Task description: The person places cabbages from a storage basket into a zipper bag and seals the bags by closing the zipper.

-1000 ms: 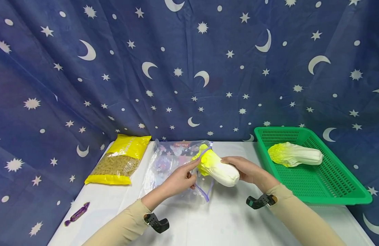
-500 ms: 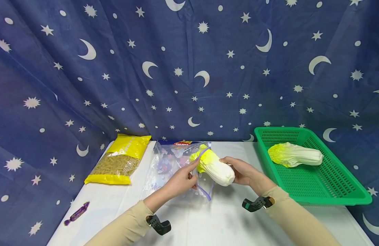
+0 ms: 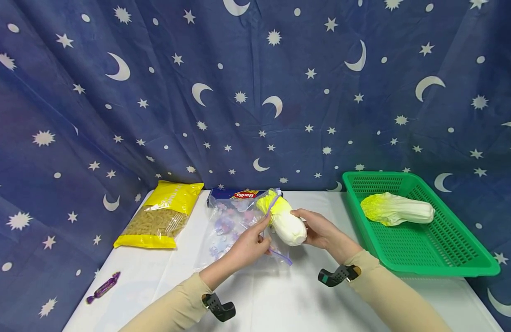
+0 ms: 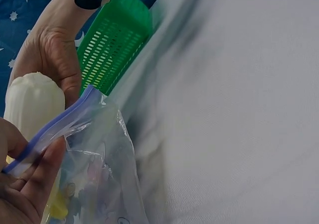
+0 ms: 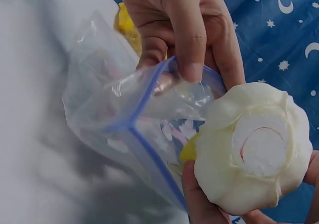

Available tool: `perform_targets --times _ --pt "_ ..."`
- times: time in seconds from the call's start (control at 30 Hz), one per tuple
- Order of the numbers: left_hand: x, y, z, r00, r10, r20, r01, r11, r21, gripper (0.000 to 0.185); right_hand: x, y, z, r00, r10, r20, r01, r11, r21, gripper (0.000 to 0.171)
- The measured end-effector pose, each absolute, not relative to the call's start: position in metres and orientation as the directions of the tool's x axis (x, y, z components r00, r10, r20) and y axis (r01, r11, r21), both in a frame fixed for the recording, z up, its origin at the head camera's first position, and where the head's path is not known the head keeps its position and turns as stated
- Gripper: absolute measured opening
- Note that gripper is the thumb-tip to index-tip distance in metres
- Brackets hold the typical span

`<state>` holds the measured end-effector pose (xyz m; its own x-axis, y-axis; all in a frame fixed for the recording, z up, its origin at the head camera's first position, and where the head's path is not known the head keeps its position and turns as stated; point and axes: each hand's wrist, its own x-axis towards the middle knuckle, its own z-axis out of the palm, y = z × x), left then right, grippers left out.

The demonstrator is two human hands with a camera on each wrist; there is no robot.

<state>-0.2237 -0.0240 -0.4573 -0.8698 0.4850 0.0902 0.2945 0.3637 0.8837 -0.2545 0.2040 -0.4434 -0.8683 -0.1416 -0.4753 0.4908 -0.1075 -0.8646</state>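
Observation:
A napa cabbage with yellow leaf tips and a white base is held by my right hand, fingers curled round its base end. Its leafy end lies in the mouth of a clear zip bag with a purple zip and printed figures. My left hand pinches the bag's zip edge, as the left wrist view shows at the purple strip. From the right wrist view, the round cabbage base faces the camera and the zip mouth gapes beside it.
At right stands a green basket holding another napa cabbage. A yellow pasta bag lies at back left, a purple wrapped candy at front left. Behind the zip bag is a blue Barilla box against the starry curtain.
My right hand has moved left with the cabbage, its leafy end now further into the bag's mouth. My left hand has shifted slightly right, and more of the blue box shows.

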Motion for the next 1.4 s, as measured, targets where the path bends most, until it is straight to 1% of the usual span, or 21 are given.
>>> perform_targets --times 0.07,0.2,0.43,0.5,0.67,0.87,1.1,1.23,1.4 --pt "-0.224 -0.023 -0.457 -0.870 0.486 0.079 0.280 0.357 0.891 0.070 -0.255 0.201 -0.444 -0.876 -0.130 -0.464 0.477 -0.095 -0.874 0.054" --pt "-0.223 -0.022 -0.457 -0.876 0.477 0.062 0.246 0.333 0.910 0.070 -0.255 0.198 -0.446 -0.888 -0.149 -0.435 0.449 -0.075 -0.890 0.051" --pt "-0.224 -0.022 -0.455 -0.885 0.462 0.054 0.222 0.317 0.922 0.069 -0.252 0.198 -0.445 -0.887 -0.248 -0.390 0.418 -0.073 -0.905 0.059" --pt "-0.224 -0.022 -0.454 -0.883 0.467 0.055 0.226 0.320 0.920 0.069 -0.252 0.199 -0.445 -0.883 -0.252 -0.395 0.423 -0.067 -0.904 0.060" --pt "-0.225 -0.024 -0.453 -0.877 0.477 0.063 0.233 0.305 0.923 0.067 -0.251 0.205 -0.443 -0.882 -0.219 -0.417 0.428 -0.003 -0.904 0.060" --pt "-0.225 -0.023 -0.452 -0.876 0.479 0.058 0.216 0.282 0.935 0.068 -0.251 0.208 -0.441 -0.890 -0.219 -0.400 0.399 0.051 -0.915 0.057" --pt "-0.226 -0.023 -0.451 -0.888 0.460 0.025 0.164 0.266 0.950 0.069 -0.252 0.205 -0.440 -0.897 -0.171 -0.408 0.398 0.090 -0.913 0.068" --pt "-0.225 -0.022 -0.450 -0.890 0.456 -0.004 0.136 0.274 0.952 0.069 -0.254 0.203 -0.440 -0.904 -0.150 -0.401 0.379 0.151 -0.913 0.067" --pt "-0.224 -0.021 -0.447 -0.887 0.460 -0.040 0.088 0.255 0.963 0.072 -0.253 0.197 -0.439 -0.913 -0.078 -0.401 0.371 0.254 -0.893 0.067"
